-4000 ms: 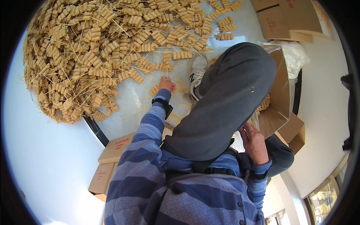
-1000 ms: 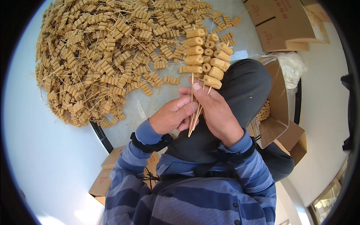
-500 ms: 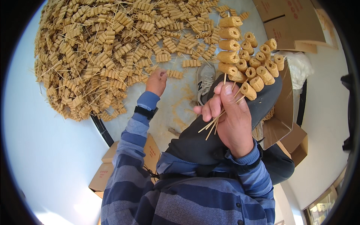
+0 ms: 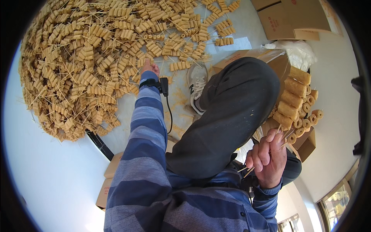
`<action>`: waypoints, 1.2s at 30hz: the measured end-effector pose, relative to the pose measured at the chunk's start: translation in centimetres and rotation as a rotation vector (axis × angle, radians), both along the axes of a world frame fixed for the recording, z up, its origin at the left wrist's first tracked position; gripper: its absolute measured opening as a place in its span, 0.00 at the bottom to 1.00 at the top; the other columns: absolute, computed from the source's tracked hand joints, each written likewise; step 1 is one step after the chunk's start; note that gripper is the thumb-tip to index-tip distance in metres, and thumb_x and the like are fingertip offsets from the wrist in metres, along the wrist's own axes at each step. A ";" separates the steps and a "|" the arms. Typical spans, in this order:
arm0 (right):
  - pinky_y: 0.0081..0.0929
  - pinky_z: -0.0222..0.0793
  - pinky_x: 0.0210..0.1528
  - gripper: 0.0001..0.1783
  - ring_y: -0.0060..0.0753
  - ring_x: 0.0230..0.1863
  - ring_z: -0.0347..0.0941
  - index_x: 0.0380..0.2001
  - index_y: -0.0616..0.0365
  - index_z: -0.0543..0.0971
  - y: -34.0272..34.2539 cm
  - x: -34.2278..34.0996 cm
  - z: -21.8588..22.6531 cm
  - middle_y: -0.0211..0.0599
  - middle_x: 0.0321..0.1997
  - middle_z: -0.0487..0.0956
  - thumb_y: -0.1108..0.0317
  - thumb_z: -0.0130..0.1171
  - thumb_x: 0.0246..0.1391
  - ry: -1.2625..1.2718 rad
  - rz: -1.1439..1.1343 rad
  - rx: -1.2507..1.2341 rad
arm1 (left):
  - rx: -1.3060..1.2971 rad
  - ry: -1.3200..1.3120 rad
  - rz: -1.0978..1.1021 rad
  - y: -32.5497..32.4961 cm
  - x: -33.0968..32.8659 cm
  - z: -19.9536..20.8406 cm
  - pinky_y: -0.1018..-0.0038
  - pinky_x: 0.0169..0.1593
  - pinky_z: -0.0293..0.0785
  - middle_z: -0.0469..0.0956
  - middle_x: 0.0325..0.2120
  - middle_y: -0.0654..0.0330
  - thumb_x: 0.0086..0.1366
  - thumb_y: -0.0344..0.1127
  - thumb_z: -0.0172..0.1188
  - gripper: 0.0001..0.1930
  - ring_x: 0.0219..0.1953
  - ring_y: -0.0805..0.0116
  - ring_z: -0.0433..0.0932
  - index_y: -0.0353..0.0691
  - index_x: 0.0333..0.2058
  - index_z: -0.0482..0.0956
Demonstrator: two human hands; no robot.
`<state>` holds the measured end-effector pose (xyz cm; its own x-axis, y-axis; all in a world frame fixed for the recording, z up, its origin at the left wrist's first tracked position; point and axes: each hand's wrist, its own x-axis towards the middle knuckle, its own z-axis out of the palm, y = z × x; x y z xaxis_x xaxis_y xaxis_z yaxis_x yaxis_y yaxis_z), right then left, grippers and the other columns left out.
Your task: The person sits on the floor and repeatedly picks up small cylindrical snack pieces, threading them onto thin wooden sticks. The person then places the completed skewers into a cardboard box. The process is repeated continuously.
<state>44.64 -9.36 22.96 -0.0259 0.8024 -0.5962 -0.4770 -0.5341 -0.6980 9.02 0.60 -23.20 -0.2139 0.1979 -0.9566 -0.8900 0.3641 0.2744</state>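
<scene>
At the near right, the person's right hand [image 4: 268, 158] was raised with its fingers clamped around the sticks of a bundle of skewers [image 4: 291, 99]. The threaded golden rolls fanned away from those fingers toward the far right. Five rolls could be counted on the front skewer; those behind overlapped too much to number, and at least two bare stick ends poked out below the fist.

In the middle came one bent leg [image 4: 235, 104] in dark trousers and, beyond it, one pale shoe [image 4: 198, 83].

Farther off and to the left, the left hand [image 4: 150, 68] reached to the near edge of one large pile [image 4: 85, 69] of similar skewers. Whether its fingers were apart or closed on a stick could not be told. One skewer [image 4: 180, 65] lay just to its right, long axis running left to right, between hand and shoe, far nearer this hand than the other. The pile, spreading far and left, held too many skewers to count, their sticks pointing every way.
</scene>
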 end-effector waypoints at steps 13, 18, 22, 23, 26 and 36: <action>0.29 0.77 0.28 0.17 0.23 0.14 0.61 0.41 0.57 0.68 -3.8 0.9 0.2 0.27 0.15 0.62 0.54 0.38 0.75 -0.020 0.138 -0.007 | 0.284 0.594 -0.430 -6.6 -5.9 13.5 0.69 0.40 0.79 0.79 0.36 0.58 0.68 0.50 0.62 0.20 0.36 0.66 0.80 0.35 0.39 0.74; 0.33 0.81 0.38 0.17 0.29 0.22 0.72 0.42 0.58 0.69 -5.3 1.0 0.5 0.33 0.20 0.70 0.55 0.38 0.75 0.018 0.138 -0.006 | 0.810 0.377 -0.456 -6.5 -3.2 28.5 0.65 0.49 0.79 0.79 0.38 0.54 0.69 0.43 0.61 0.17 0.41 0.61 0.81 0.33 0.44 0.74; 0.37 0.81 0.47 0.18 0.37 0.39 0.81 0.43 0.59 0.71 -5.6 1.8 -0.1 0.41 0.34 0.79 0.55 0.39 0.74 0.016 0.178 0.029 | 1.108 -0.108 -0.816 -7.0 2.3 40.4 0.61 0.51 0.79 0.79 0.43 0.51 0.69 0.40 0.60 0.18 0.46 0.56 0.80 0.30 0.48 0.75; 0.38 0.81 0.48 0.19 0.40 0.44 0.81 0.43 0.59 0.71 -5.7 1.8 -0.1 0.44 0.39 0.80 0.54 0.40 0.74 0.032 0.171 0.038 | 1.175 -0.233 -0.938 -7.0 4.2 42.4 0.60 0.51 0.79 0.79 0.44 0.51 0.69 0.40 0.60 0.19 0.47 0.56 0.80 0.30 0.50 0.75; 0.35 0.82 0.46 0.19 0.42 0.46 0.81 0.44 0.59 0.71 -6.5 2.0 0.4 0.49 0.44 0.81 0.54 0.39 0.74 0.047 0.218 0.040 | 1.175 -0.219 -1.271 -7.5 10.3 45.8 0.62 0.54 0.76 0.77 0.49 0.52 0.69 0.39 0.60 0.23 0.51 0.58 0.78 0.28 0.55 0.72; 0.18 0.56 0.14 0.19 0.21 0.11 0.59 0.42 0.59 0.68 -10.1 6.2 3.2 0.29 0.19 0.66 0.53 0.38 0.75 0.196 0.280 -0.004 | 1.228 -0.136 -1.296 -8.4 20.6 46.4 0.68 0.62 0.69 0.69 0.61 0.56 0.72 0.37 0.57 0.31 0.61 0.65 0.71 0.34 0.68 0.56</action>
<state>50.79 -19.43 26.20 -0.3589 0.7454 -0.5617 -0.4364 -0.6660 -0.6050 29.59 -7.85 23.16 0.7005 0.6992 -0.1428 -0.2680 0.4431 0.8555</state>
